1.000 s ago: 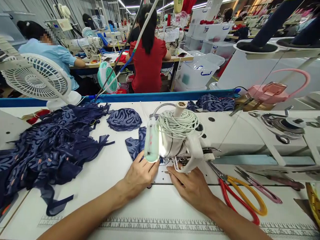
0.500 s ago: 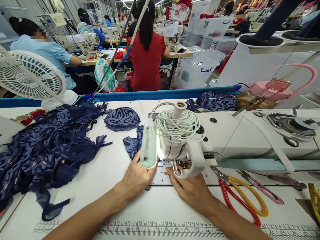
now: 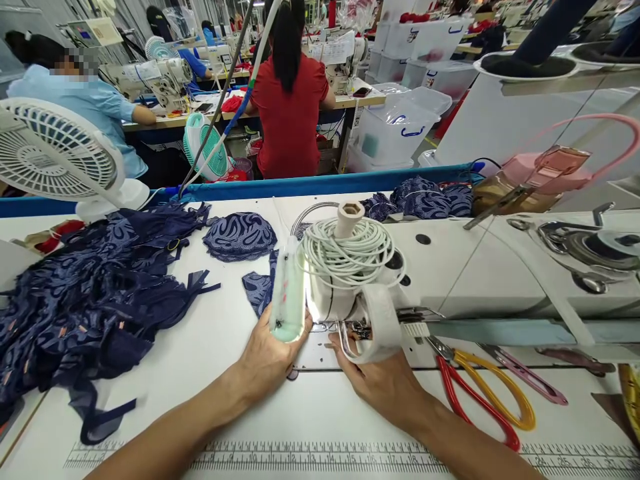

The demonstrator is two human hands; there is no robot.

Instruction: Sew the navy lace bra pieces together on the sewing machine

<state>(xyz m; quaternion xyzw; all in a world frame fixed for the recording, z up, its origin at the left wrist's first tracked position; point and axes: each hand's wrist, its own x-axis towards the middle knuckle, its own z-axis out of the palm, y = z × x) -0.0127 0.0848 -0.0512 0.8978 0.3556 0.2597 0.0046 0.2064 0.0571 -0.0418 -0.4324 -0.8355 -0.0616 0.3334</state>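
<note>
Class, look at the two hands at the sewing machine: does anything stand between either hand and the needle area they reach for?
Partly. The lamp hangs over the left hand, hiding its fingers. The white guard sits above the right hand and the needle area. Neither blocks the table-level path.

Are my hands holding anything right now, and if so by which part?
It cannot be told. Both the left hand and right hand lie flat on the table by the sewing machine needle, fingertips hidden behind the lamp and guard.
</note>
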